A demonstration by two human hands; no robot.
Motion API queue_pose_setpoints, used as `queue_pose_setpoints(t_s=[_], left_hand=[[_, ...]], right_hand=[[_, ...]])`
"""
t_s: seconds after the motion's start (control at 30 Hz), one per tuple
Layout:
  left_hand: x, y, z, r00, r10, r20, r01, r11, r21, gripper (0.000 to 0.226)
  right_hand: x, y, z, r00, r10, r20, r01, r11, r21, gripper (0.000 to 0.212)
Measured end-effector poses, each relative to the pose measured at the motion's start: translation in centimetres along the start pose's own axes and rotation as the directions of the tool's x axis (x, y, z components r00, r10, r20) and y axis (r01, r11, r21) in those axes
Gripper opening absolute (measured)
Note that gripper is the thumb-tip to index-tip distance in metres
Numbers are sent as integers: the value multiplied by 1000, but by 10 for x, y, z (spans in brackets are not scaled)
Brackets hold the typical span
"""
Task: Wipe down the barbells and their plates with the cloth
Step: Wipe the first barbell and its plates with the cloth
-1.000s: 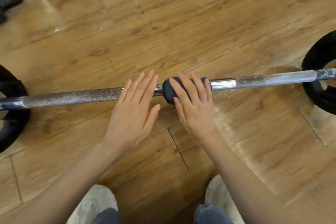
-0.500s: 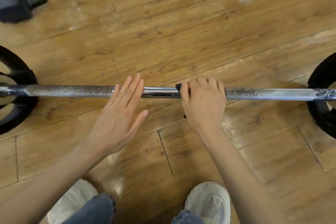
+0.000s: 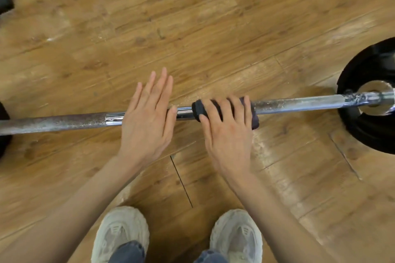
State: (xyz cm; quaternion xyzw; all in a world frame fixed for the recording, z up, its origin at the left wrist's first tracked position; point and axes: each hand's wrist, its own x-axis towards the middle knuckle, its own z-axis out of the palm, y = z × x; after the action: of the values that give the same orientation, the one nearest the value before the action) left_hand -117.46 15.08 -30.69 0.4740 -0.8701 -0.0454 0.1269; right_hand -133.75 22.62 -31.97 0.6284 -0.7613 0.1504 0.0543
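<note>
One long steel barbell (image 3: 299, 103), its knurled shaft speckled with rust, lies across the wooden plank floor (image 3: 192, 28) with one round black plate (image 3: 363, 134) at its right end. Your left hand (image 3: 147, 121) rests flat on its middle, fingers straight. Your right hand (image 3: 226, 130) presses one dark blue cloth (image 3: 198, 109), wrapped round the bar, with fingers curved over it.

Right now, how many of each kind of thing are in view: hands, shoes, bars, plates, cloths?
Hands: 2, the left hand flat on the bar, the right hand pressing the cloth.
Shoes: 2, a left shoe and a right shoe.
Bars: 1, the barbell bar.
Plates: 2, a right plate and a left plate at the frame edge.
Cloths: 1, the dark cloth.
Total: 8
</note>
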Motion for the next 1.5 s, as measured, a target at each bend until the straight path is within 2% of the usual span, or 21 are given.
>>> queue_pose_setpoints(t_s=[0.1,0.13,0.2,0.23,0.27,0.3,0.37,0.43,0.53,0.57,0.63,0.7,0.73,0.8,0.87,0.97,1.1,1.23,1.33,1.43,1.5], left_hand=[[-2,0,6,1000,18,-5,-17,999,40,56],[-4,0,7,1000,17,-11,-17,999,41,55],[-5,1,7,1000,12,-21,-11,999,41,55],[-5,1,7,1000,10,-23,-9,999,41,55],[-6,1,7,1000,10,-24,-9,999,39,54],[-6,0,7,1000,12,-27,-11,999,37,54],[-7,-1,7,999,8,-35,-8,1000,27,54],[-8,1,6,999,6,-42,-5,1000,16,54],[-11,4,6,999,2,-50,-1,1000,8,53],[-12,4,6,999,-2,-49,2,1000,2,53],[-12,4,5,999,-7,-48,7,1000,1,53],[-11,4,4,999,-1,-38,1,1000,3,53],[-10,3,4,999,0,-36,0,1000,2,53],[-10,3,3,999,-7,-39,7,1000,-6,54],[-10,3,3,999,-14,-40,14,1000,-6,54],[-10,5,3,999,-3,-32,3,1000,5,53],[-9,7,-1,999,-29,-15,29,999,19,55],[-5,24,1,1000,6,9,-6,998,-67,55],[-6,32,8,999,32,10,-31,999,-35,54],[-4,33,9,1000,19,6,-19,1000,-19,54],[-3,34,10,1000,5,-4,-5,1000,-16,55]], right_hand=[[34,-13,-13,998,3,69,2,997,-77,40],[53,-17,-21,973,3,232,20,995,-98,39],[83,-17,-26,840,19,542,-16,1000,-10,35],[92,-14,-26,774,63,630,-76,997,-6,36],[90,-13,-24,776,73,626,-98,995,5,37],[81,-14,-25,824,80,560,-85,996,-16,38],[37,-16,-16,971,76,226,-83,996,20,33],[-3,-15,-10,997,61,36,-65,992,104,32],[6,-10,-7,1000,20,-4,-19,997,73,35],[22,-12,-13,998,36,50,-38,999,39,37],[65,-19,-29,924,123,363,-122,992,-27,45],[81,-10,-23,830,176,529,-187,982,-32,48],[75,-9,-21,846,171,506,-185,982,-22,46],[35,-12,-16,980,94,174,-110,991,82,35],[-7,-11,-9,999,33,-21,-29,989,146,29],[0,-2,1,998,-26,-58,32,995,94,37],[47,-5,8,992,20,-125,-20,1000,7,56],[18,17,10,978,-80,-194,83,997,9,49],[14,50,4,968,47,-248,-54,998,-22,42],[22,33,6,945,171,-280,-173,985,17,35],[25,12,12,964,53,-259,-48,998,28,36]])
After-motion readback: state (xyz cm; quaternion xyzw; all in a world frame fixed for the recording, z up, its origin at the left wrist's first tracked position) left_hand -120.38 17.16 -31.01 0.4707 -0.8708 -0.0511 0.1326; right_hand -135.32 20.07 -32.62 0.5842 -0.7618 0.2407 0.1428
